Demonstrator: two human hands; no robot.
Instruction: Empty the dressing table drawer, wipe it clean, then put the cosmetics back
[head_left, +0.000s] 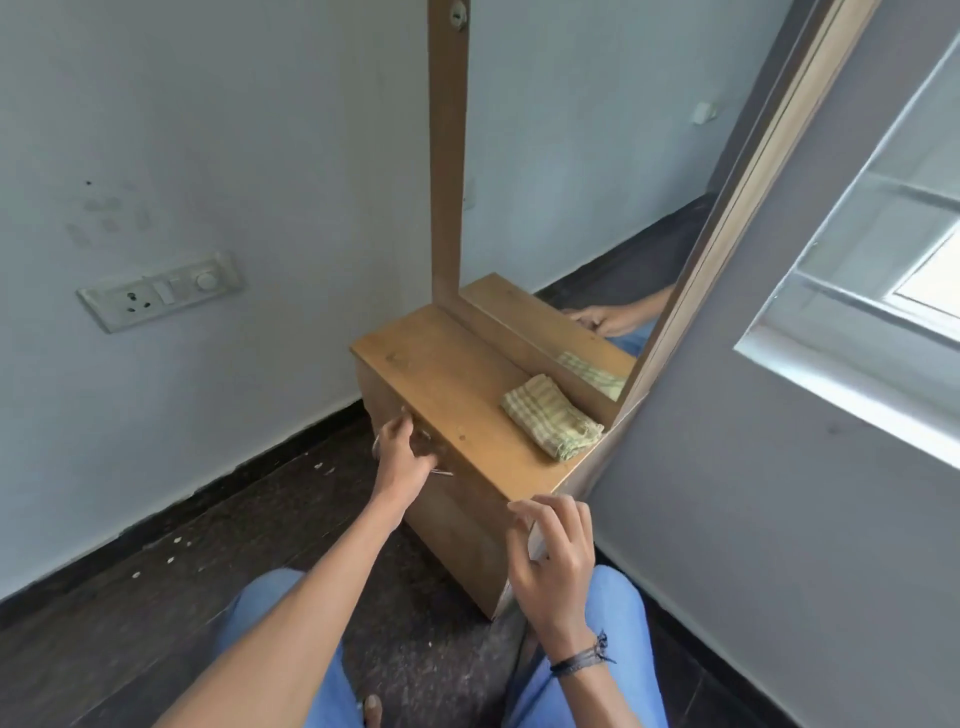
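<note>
A low wooden dressing table (441, 374) stands against the wall with a tall mirror (597, 182) on its back edge. Its drawer front (457, 514) faces left and looks closed. My left hand (400, 457) grips the metal drawer handle (441, 472) on that front. My right hand (556, 551) rests with curled fingers on the table's near corner. A folded green-and-cream checked cloth (550, 418) lies on the tabletop by the mirror. No cosmetics are in sight.
A switch and socket plate (161, 291) sits on the pale wall at the left. A grey wall with a window (893, 280) rises close on the right. The dark floor (218, 545) has small light crumbs on it. My knees in blue trousers (613, 613) are below.
</note>
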